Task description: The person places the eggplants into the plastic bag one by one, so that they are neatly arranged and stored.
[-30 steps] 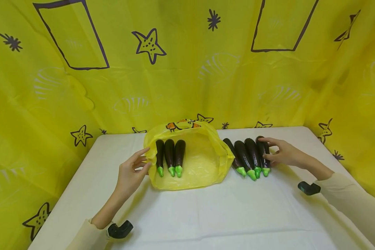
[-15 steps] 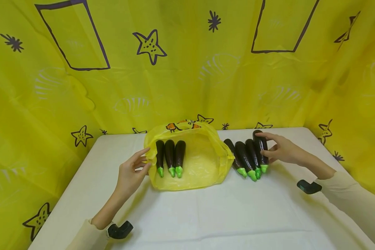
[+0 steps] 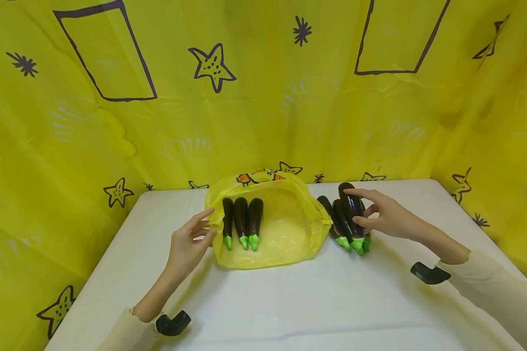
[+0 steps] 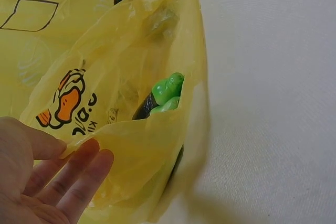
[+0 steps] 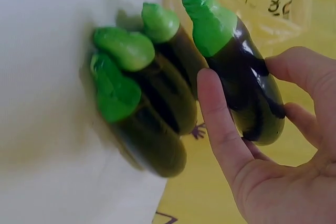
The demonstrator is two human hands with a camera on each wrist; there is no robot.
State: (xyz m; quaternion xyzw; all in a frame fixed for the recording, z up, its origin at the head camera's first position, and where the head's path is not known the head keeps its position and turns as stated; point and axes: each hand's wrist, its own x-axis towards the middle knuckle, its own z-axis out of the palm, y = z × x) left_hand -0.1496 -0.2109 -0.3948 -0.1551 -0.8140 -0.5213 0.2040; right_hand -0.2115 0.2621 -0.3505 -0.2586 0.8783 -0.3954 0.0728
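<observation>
I see right hand (image 3: pixel 388 217) gripping eggplant (image 3: pixel 350 209), just above three others (image 5: pixel 170 95) on white table (image 3: pixel 285 302). Left hand (image 3: pixel 188 248) pinches yellow bag (image 3: pixel 285 222) at edge; I count three eggplants (image 3: pixel 241 217) inside.

rt hand (image 3: pixel 385 214) has lifted the end eggplant (image 3: pixel 350 207) & moved it l vs 1 sec ago; it's now over the other loose eggplants (image 5: pixel 164 90), partly hiding some.

Yellow bag (image 3: pixel 285 229), gaping, raised eggplant (image 5: pixel 239 80) (apparently tilted)
</observation>
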